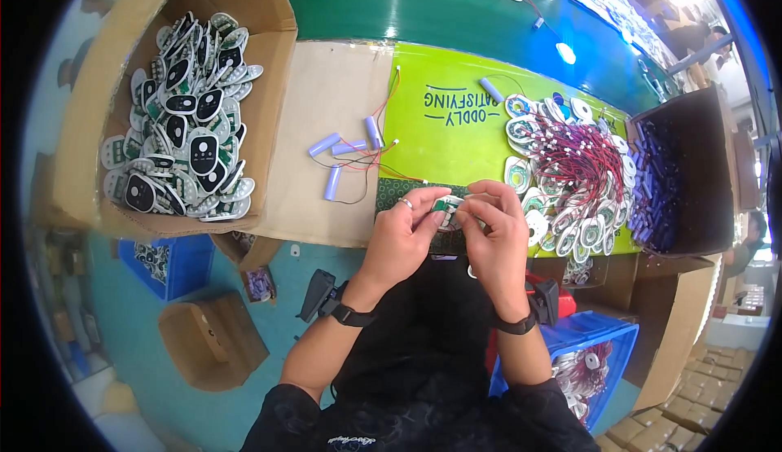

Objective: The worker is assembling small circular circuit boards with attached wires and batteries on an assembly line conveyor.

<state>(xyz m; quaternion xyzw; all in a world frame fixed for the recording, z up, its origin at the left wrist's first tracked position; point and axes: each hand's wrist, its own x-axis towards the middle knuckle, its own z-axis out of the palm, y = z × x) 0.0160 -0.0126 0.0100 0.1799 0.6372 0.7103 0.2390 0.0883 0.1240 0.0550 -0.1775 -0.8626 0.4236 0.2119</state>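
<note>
Close to the table's front edge, my left hand pinches a small white casing with a green circuit board between thumb and index finger. My right hand meets it from the other side, its thumb and fingers closed at the casing's edge. Whether those right fingers also hold a wire or another small part is hidden. Left of my hands lie several loose purple cylindrical batteries with thin red and black wires. To the right is a heap of white round casings topped with tangled red and black wires.
A big cardboard box full of white-and-black oval devices stands at the left. Another carton, holding purple batteries, is at the right. A green conveyor belt runs behind. Blue crates and an open carton sit below.
</note>
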